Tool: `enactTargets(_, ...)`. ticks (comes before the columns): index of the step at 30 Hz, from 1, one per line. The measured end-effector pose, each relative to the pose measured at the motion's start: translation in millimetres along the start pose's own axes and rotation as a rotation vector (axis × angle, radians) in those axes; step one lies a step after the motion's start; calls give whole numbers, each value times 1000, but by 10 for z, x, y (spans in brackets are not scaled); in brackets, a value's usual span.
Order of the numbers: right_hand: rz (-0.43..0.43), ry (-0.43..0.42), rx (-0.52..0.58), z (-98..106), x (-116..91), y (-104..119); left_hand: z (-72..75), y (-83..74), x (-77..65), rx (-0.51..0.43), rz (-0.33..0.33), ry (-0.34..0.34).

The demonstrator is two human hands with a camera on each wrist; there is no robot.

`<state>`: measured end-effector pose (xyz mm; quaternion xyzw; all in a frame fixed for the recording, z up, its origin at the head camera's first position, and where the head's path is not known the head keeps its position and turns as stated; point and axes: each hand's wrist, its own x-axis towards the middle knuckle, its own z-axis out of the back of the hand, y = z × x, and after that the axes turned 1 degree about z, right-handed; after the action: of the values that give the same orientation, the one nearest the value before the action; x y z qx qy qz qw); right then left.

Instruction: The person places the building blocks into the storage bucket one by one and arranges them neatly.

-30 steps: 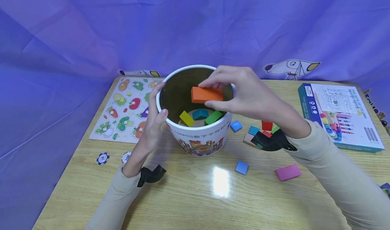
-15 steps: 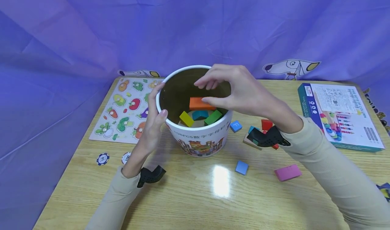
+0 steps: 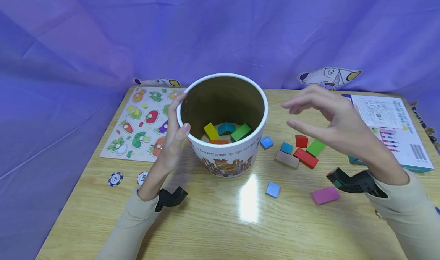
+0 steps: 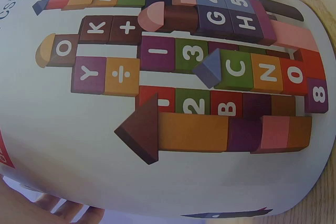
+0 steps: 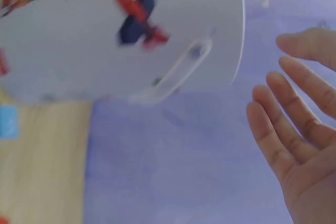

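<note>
A tall white bucket [image 3: 231, 161] with printed block pictures stands on the table. My left hand [image 3: 173, 139] grips its left rim, the thumb at the front edge; in the left wrist view the bucket wall [image 4: 79, 145] fills most of the picture. Inside, on the bottom, lie a yellow block [image 3: 211, 131], a teal block [image 3: 226, 128], a green block [image 3: 241, 133] and an orange block [image 3: 219, 142], partly hidden by the front rim. My right hand [image 3: 331, 116] is in the air right of the bucket, fingers spread from the thumb, holding nothing.
Right of the bucket lie several loose blocks, among them a red block [image 3: 305, 158], a tan block [image 3: 287, 160], a blue tile [image 3: 273, 189] and a pink block [image 3: 325, 195]. A vegetable puzzle board [image 3: 120, 137] lies left, a flat box [image 3: 409, 137] right. A purple curtain [image 3: 220, 30] hangs behind.
My right hand has let go of the orange block inside the bucket, then moved out and to the right. The block dropped to the bottom. My left hand has stayed on the rim.
</note>
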<state>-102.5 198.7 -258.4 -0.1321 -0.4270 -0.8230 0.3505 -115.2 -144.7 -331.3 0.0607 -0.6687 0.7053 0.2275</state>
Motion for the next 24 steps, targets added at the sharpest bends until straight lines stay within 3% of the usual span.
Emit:
enactTargets(5, -15, 74, 21, -18, -369, -197, -14, 2, 3, 10, -11, -2)
enactTargets(12, -23, 281, 81, -396, -768, -380, -10, 1, 1, 13, -6, -2)
enactTargets(21, -161, 504, 69, -796, -1060, -440, -17, -22, 4, 6, -13, -2)
enactTargets(24, -186, 543, 66, -883, -1088, -449, -13, -13, 5, 9, -8, 0)
